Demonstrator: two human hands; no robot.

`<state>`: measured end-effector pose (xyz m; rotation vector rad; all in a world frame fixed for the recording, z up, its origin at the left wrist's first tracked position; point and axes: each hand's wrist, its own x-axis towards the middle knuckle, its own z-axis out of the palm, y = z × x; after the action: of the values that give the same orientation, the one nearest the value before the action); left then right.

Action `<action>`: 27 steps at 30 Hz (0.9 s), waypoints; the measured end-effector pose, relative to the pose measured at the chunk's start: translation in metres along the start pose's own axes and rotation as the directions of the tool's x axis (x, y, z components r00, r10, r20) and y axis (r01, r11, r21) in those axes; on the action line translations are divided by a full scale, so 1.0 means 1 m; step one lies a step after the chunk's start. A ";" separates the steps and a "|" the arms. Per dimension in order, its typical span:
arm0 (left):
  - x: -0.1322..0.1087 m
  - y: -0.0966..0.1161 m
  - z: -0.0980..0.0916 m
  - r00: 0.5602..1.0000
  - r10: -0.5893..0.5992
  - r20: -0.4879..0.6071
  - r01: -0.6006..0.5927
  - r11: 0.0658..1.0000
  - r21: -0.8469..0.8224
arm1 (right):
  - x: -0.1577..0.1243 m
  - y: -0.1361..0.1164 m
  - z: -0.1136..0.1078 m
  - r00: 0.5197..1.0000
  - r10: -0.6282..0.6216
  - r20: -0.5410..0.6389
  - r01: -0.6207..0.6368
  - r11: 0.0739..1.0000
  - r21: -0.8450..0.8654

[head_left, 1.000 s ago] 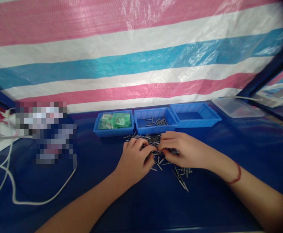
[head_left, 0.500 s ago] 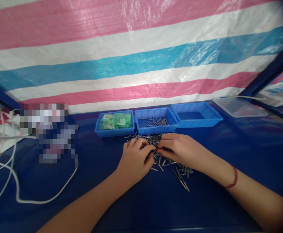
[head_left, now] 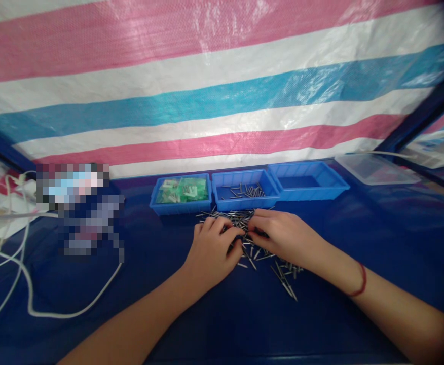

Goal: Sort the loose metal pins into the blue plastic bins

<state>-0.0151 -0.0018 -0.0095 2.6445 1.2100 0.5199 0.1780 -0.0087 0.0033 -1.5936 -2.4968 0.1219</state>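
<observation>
A heap of small metal pins (head_left: 229,218) lies loose on the dark blue table (head_left: 245,314), just in front of three blue bins. My left hand (head_left: 210,251) rests on the heap with fingers curled down into the pins. My right hand (head_left: 283,235) lies beside it, fingers bent and pinched among the pins; a red cord circles that wrist. What each hand grips, if anything, is hidden under the fingers. More pins (head_left: 286,276) are scattered below my right hand.
The left blue bin (head_left: 179,191) holds green packets, the middle bin (head_left: 243,190) holds a few pins, the right bin (head_left: 307,180) shows nothing inside. A clear plastic tray (head_left: 374,170) sits far right. White cables (head_left: 28,284) loop at the left. A striped tarp hangs behind.
Both hands stay on the pin heap; my right hand has crept slightly left toward the left hand. The view shifted a little.
</observation>
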 end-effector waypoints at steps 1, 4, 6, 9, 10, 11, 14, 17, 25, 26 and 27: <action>0.000 0.000 0.000 1.000 -0.003 -0.002 0.003 1.000 0.000 | 0.000 -0.001 0.000 1.000 0.009 -0.004 -0.009 1.000 -0.010; 0.000 0.001 0.000 1.000 -0.009 -0.008 0.009 1.000 -0.001 | 0.001 -0.003 0.000 1.000 0.020 -0.013 -0.020 1.000 -0.020; 0.001 0.001 0.000 1.000 -0.009 -0.012 0.009 1.000 -0.002 | 0.001 -0.003 0.000 1.000 0.024 -0.012 -0.024 0.999 -0.032; 0.000 0.000 0.001 1.000 -0.012 -0.016 0.012 1.000 -0.003 | 0.002 -0.003 0.000 0.999 0.032 -0.006 -0.033 0.999 -0.039; 0.000 0.000 0.001 1.000 -0.014 -0.016 0.014 1.000 -0.002 | 0.002 -0.003 0.000 0.999 0.033 -0.006 -0.033 0.999 -0.025; 0.000 0.000 0.001 1.000 -0.017 -0.018 0.017 1.000 -0.001 | 0.002 -0.003 0.000 1.000 0.031 -0.008 -0.031 1.000 -0.001; 0.001 -0.002 0.000 0.998 -0.035 -0.044 0.035 0.999 -0.012 | 0.003 0.000 0.000 0.999 0.030 -0.032 -0.026 0.992 0.122; 0.004 -0.003 -0.005 0.991 -0.074 -0.111 0.064 0.994 -0.094 | 0.003 0.000 -0.002 0.997 0.021 -0.080 0.006 0.947 0.321; 0.008 -0.005 -0.010 0.972 -0.139 -0.187 0.054 0.915 -0.400 | 0.001 -0.009 -0.004 0.991 0.018 -0.134 0.076 0.741 0.667; 0.008 -0.005 -0.009 0.970 -0.142 -0.195 0.048 0.905 -0.422 | 0.000 -0.010 -0.003 0.991 0.029 -0.131 0.070 0.723 0.688; 0.008 -0.005 -0.009 0.968 -0.142 -0.205 0.039 0.898 -0.439 | 0.000 -0.011 -0.003 0.991 0.043 -0.125 0.059 0.702 0.710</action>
<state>-0.0174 0.0076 -0.0009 2.1849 1.1123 0.9794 0.1688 -0.0132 0.0081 -1.1890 -1.9556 0.8464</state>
